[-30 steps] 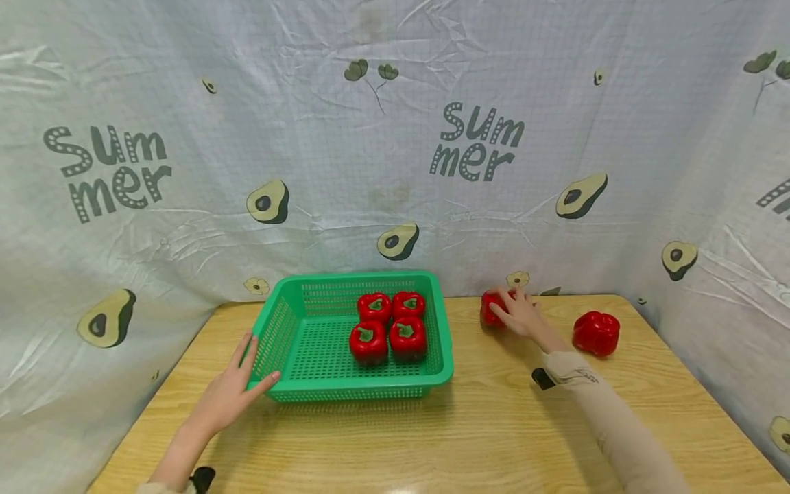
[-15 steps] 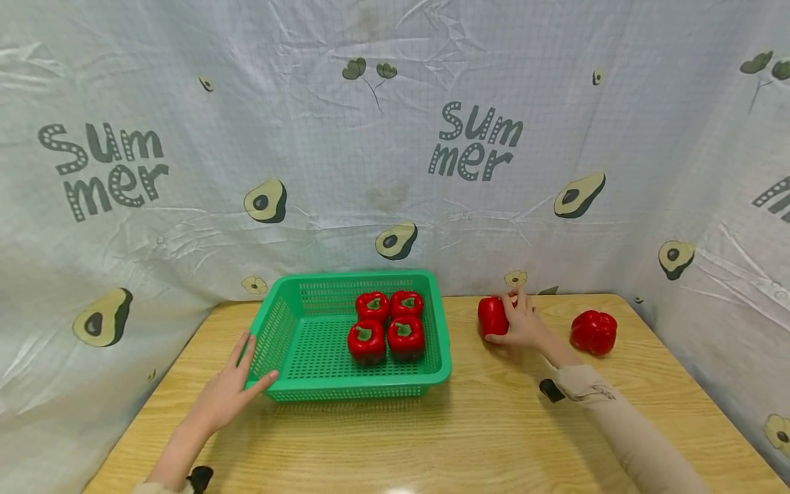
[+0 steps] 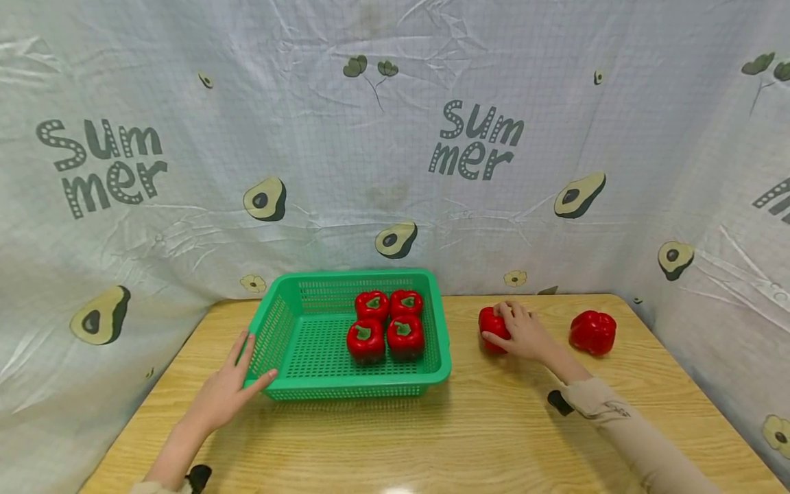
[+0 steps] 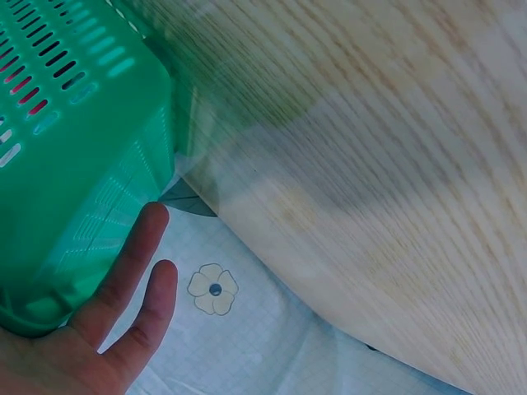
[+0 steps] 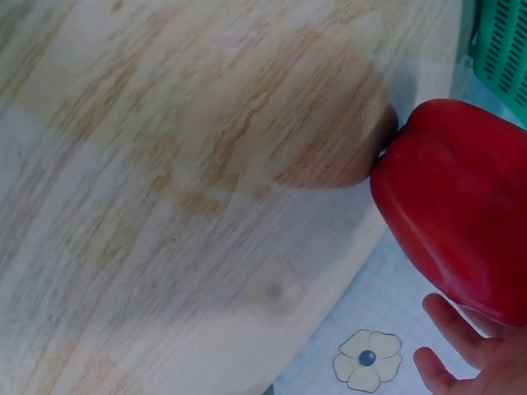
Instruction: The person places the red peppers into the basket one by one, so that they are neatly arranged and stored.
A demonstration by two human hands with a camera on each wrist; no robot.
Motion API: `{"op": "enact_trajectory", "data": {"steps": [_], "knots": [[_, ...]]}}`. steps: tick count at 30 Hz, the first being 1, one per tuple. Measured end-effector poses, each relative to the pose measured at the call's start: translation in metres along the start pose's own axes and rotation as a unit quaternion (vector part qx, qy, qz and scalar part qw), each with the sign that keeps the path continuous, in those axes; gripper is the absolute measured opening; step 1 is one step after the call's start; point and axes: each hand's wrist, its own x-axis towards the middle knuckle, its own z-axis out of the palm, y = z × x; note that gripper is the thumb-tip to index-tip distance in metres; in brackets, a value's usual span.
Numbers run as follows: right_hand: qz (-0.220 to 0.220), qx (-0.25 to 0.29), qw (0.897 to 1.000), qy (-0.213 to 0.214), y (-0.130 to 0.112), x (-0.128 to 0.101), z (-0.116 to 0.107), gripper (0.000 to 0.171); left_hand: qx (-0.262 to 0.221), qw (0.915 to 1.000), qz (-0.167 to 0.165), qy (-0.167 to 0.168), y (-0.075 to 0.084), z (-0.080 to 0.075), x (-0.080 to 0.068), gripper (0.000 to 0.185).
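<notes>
In the head view, my right hand [image 3: 524,334] holds a glossy red bell pepper [image 3: 490,326] over the table, right of a green plastic basket [image 3: 352,385]. The thumb lies along its near side and the other fingers reach over its top. The right wrist view shows this bell pepper large at the right edge, two fingertips [image 5: 445,321] by its lower side; the thumb is hidden there. My left hand [image 3: 219,394] rests at the basket's left front corner, fingers spread and fairly straight. Several upright red bell peppers with green stems fill the basket's right half.
Another red bell pepper [image 3: 592,333] lies on the wooden table [image 3: 494,425], to the right of my right hand. A pale printed cloth [image 3: 333,137] hangs behind the table and along its sides. Dark wrist cameras sit under both sleeves.
My right hand has drawn the bell pepper a little nearer and turned it, its fingers shifting round to its right side. The left hand and the basket have stayed in place.
</notes>
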Motion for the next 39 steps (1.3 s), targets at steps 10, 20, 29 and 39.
{"op": "enact_trajectory", "data": {"steps": [10, 20, 29, 39], "knots": [[-0.029, -0.005, 0.999, 0.03, -0.007, 0.003, -0.014, 0.047, -0.004, 1.0, -0.003, -0.007, 0.0, 0.0, 0.0, 0.085], [-0.075, -0.002, 0.996, 0.057, -0.041, 0.031, -0.052, 0.059, -0.003, 1.0, -0.001, -0.006, 0.0, -0.001, 0.0, 0.085], [-0.102, 0.009, 0.995, 0.016, -0.095, 0.064, -0.079, 0.064, 0.002, 1.0, -0.003, -0.006, 0.0, -0.001, -0.001, 0.086], [-0.134, 0.043, 0.99, -0.029, -0.169, 0.105, -0.085, 0.075, 0.001, 0.9999, -0.005, -0.01, 0.0, -0.001, 0.0, 0.086]]}}
